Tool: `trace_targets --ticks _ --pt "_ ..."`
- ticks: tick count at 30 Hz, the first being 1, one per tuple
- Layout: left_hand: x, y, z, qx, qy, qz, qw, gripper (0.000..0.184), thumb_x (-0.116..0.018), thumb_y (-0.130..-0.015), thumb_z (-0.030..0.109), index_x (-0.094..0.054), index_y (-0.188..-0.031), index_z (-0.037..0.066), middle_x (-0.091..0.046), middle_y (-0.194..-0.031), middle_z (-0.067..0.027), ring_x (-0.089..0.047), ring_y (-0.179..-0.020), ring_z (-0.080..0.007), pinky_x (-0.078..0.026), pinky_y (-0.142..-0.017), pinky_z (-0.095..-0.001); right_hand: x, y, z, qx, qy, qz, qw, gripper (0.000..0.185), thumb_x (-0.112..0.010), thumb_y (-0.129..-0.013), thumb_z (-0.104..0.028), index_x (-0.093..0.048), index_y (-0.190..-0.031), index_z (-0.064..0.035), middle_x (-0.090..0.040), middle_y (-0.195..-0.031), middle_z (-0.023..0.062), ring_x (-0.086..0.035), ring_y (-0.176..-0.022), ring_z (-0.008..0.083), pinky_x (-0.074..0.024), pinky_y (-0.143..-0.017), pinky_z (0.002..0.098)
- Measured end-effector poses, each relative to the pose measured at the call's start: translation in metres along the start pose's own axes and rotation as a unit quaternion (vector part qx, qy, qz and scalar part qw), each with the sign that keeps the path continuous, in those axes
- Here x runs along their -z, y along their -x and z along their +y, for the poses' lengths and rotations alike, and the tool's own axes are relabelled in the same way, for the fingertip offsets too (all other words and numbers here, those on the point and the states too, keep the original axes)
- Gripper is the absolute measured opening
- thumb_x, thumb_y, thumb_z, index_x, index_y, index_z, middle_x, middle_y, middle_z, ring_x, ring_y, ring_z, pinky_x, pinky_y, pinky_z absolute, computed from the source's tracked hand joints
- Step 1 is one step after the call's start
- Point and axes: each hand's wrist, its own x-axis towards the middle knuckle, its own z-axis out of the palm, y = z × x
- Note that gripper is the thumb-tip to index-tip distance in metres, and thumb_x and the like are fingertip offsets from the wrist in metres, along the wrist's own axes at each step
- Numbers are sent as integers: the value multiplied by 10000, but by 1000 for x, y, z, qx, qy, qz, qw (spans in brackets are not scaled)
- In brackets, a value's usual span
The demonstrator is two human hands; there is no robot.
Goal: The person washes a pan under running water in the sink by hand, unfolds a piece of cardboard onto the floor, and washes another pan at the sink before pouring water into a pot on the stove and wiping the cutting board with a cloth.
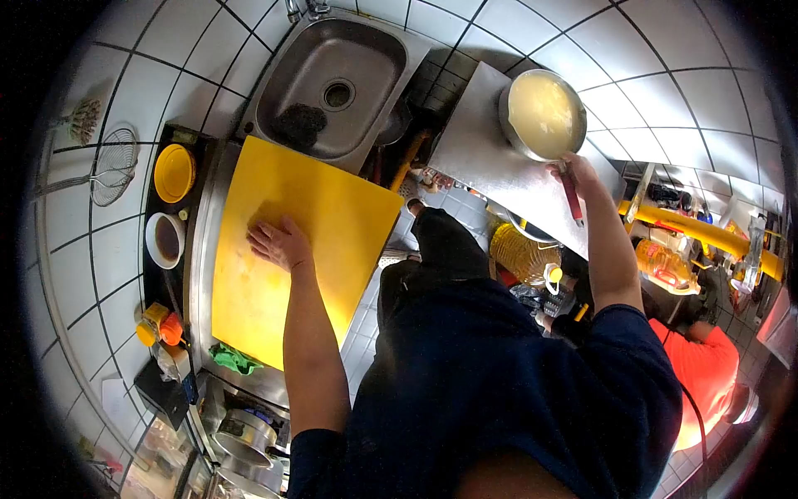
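My left hand [281, 243] lies with its fingers spread on a yellow cutting board [332, 200] at the left. At the upper right, my right hand [575, 176] is closed round the handle end of a round pan [509, 112], near where the red grip [572, 198] begins. The pan holds a pale yellow mixture [544, 116] and rests on a metal surface [474, 133].
A steel sink [332, 50] with a dark scrubber [299, 125] lies beyond the board. A yellow bowl [174, 173] and a white bowl [165, 241] stand on the left ledge. A person in a red shirt [702, 374] is at the lower right, near an oil bottle [665, 264].
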Motion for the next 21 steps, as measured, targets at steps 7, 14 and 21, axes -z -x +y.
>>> trace_targets --ticks 7,14,21 --pt "-6 4 -7 -23 13 25 999 693 -483 -971 493 -417 -1423 -29 -319 -1527 -286 -277 -1430 -434 -199 -1164 -579 10 44 -31 33 200 220 954 908 -681 -881 -524 -307 -1510 14 -540 -1319 297 -655 -1066 296 -578 -778 358" --pt "-13 3 -10 -40 -23 45 998 655 -491 -970 454 -425 -1411 -25 -330 -1513 -294 -283 -1417 -449 -206 -1146 -589 -29 85 -87 343 370 258 824 671 -722 -897 -411 -519 -1339 50 -637 -1219 273 -655 -1107 326 -545 -893 364" --pt "-14 -1 -8 -24 -9 31 999 661 -501 -964 466 -437 -1405 -22 -314 -1526 -283 -277 -1417 -455 -203 -1145 -592 -229 129 -176 521 360 78 770 297 -762 -805 -245 -619 -750 9 -594 -668 169 -568 -619 262 -466 -591 399"
